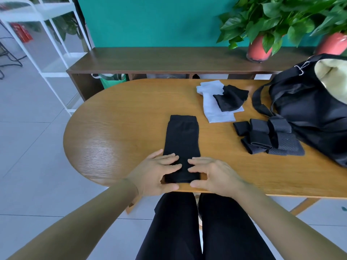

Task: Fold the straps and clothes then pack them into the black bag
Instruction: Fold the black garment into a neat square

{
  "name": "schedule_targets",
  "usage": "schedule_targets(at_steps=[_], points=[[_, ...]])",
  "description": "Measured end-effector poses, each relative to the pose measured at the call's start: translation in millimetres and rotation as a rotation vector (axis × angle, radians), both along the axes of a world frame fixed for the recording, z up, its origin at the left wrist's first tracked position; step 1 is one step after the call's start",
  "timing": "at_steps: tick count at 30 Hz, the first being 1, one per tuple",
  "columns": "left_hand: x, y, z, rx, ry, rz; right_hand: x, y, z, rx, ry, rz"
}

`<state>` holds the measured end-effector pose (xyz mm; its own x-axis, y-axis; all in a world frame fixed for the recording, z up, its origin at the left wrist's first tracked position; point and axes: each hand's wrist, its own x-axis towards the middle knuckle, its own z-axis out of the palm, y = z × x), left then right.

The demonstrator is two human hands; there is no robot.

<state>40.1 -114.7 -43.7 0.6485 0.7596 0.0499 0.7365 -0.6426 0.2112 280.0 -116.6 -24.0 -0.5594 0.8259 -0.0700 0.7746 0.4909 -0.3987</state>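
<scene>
Pressing black garment (181, 139) on surface (116, 128)
Left hand (155, 173), right hand (214, 175) lay straight, released fingers (169, 158) across its near end

The left hand (157, 173) is held palm down, its fingers (169, 159) stretched nearly straight toward 3 o'clock, the thumb spread apart on the near side. The right hand (214, 175) is mirrored just beside it, fingers stretched toward 9 o'clock, thumb likewise spread. The two sets of fingertips are seen slightly apart. The forearms are angled in from 7 and 5 o'clock, covered to the wrists by olive-brown sleeves.
</scene>
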Motion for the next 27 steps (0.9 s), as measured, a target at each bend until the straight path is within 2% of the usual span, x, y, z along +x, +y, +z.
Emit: schedule_targets(at_steps=[5, 9, 14, 19, 27], points=[[0.3, -1.0, 3.2, -0.077, 0.032, 0.037, 1.7, -1.1, 3.2, 0.07, -0.007, -0.035], [4.0, 1.6, 4.7, -0.227, -0.254, 0.175, -2.4, 3.6, 11.7, -0.037, 0.14, -0.234], [13.1, 4.3, 3.9, -0.198, -0.501, 0.405, -11.2, 17.1, 8.2, -0.054, 0.268, -0.347], [21.4, 15.5, -4.7, -0.249, -0.6, 0.583, -19.4, 28.5, -4.2, -0.168, 0.429, -0.499], [23.0, 32.7, -1.6, -0.308, -0.628, 0.675, -28.1, 41.8, -4.5, -0.2, 0.494, -0.632]])
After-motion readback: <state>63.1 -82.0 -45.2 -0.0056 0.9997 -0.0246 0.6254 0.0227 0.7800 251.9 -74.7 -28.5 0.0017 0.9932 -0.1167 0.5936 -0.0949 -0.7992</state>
